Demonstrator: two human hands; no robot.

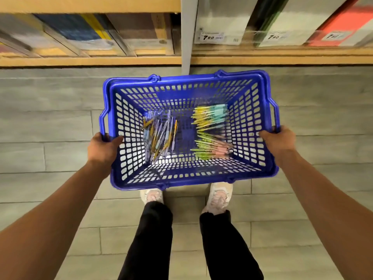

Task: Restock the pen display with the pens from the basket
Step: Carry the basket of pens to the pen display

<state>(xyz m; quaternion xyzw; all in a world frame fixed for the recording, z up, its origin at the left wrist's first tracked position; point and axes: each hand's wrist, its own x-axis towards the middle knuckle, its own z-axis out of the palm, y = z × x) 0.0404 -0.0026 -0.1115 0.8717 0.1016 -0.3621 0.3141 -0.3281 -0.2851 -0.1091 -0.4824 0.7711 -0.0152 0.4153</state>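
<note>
Shelf price tags (212, 37) read "700" above a blue slotted plastic basket (248, 126) of bundled pens (210, 116), gripped at its rim by the left hand (103, 147) and right hand (279, 141).

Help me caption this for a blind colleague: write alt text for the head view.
The left hand and right hand grip a blue basket by its side rims above a grey plank floor. Inside lie loose pens: a purple-orange pile at left, yellow-teal and green-pink bunches at right. Ahead stand shelves with price tags.
</note>
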